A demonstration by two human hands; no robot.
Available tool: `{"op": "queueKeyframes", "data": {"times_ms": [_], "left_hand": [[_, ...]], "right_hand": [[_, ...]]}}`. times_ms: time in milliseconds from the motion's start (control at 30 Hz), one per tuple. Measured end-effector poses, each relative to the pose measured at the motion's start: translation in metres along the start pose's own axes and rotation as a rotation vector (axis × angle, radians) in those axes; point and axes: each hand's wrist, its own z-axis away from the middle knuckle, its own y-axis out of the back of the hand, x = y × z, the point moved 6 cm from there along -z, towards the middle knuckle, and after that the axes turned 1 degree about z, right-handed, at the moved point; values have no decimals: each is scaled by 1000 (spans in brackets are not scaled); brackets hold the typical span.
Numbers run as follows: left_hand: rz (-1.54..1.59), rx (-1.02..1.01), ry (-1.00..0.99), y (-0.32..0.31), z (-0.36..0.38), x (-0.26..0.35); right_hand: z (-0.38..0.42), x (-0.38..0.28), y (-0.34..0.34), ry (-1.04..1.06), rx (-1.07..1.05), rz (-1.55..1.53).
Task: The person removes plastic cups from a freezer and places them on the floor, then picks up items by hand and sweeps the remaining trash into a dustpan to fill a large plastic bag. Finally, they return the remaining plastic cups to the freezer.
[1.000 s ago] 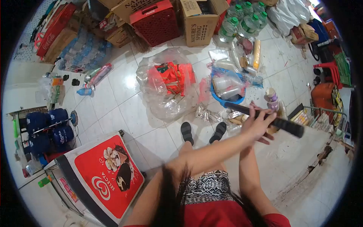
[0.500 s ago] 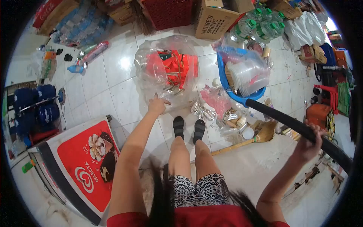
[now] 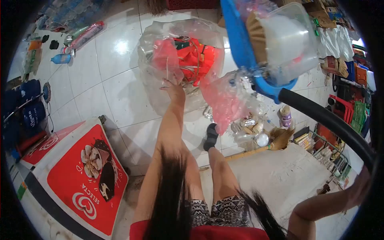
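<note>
My left hand (image 3: 174, 89) is at the near rim of a large clear plastic bag (image 3: 150, 86), its fingers closed on the film. Inside the bag lie red-orange wrappers (image 3: 200, 60) and a pink plastic bag. My right hand (image 3: 360, 185), dim at the frame's right edge, grips the black handle (image 3: 324, 114) of a blue dustpan (image 3: 239, 40). Raised off the floor and tilted, the dustpan carries clear plastic tubs (image 3: 290, 44) and a piece of brown cardboard. A pink plastic sheet (image 3: 222, 106) hangs between dustpan and floor.
Loose litter (image 3: 250, 128) and a broom (image 3: 278, 140) lie on the tiles before my feet. A red-and-white freezer (image 3: 86, 172) stands at left. Bottles (image 3: 86, 34) lie at back left. A wire rack (image 3: 328, 156) stands at right.
The dustpan has risen and come closer, with its tubs and the trailing pink sheet. My left hand has moved forward onto the clear bag's rim. My right hand has shifted right and down.
</note>
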Motion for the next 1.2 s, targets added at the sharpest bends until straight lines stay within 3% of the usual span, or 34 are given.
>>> {"op": "queueKeyframes", "data": {"times_ms": [133,200,233,267,300,400,467,533,600,700,733,800,900,933,1000,1067,1200], "left_hand": [[44,33,78,0,-13,-44],[426,134,55,15,-14,-76],[430,137,72,22,-10,-91],[411,265,39,33,-3,-104],[388,393,6,45,4,-115],[573,293,31,53,5,-141],[708,251,1,51,1,-154],[844,218,-38,53,-7,-152],[893,222,-94,55,-4,-158],[1086,156,-133,71,12,-155],[1081,149,-125,67,18,-151],[985,213,-348,68,36,-132],[929,147,-407,54,59,-114],[928,142,-400,56,65,-117],[1018,259,-402,60,77,-124],[1047,206,-362,62,83,-133],[1057,141,-261,49,85,-146]], "right_hand": [[-4,7,-38,33,-42,210],[-6,18,-57,16,-83,157],[-4,31,-66,9,-109,236],[-6,29,-63,229,19,302],[-5,34,-58,224,6,291],[-4,47,-4,139,63,409],[14,119,0,-99,-117,106],[38,178,-2,-12,-119,376],[58,227,12,-59,-216,437],[75,287,33,-134,-150,635],[77,306,35,-154,-111,705],[76,347,36,-291,-119,888],[70,415,9,-459,-307,934],[67,436,-11,-524,-415,1003],[61,481,-43,-412,-607,1144],[54,537,-51,-546,-735,1218],[38,568,-94,-509,-781,1272]]}}
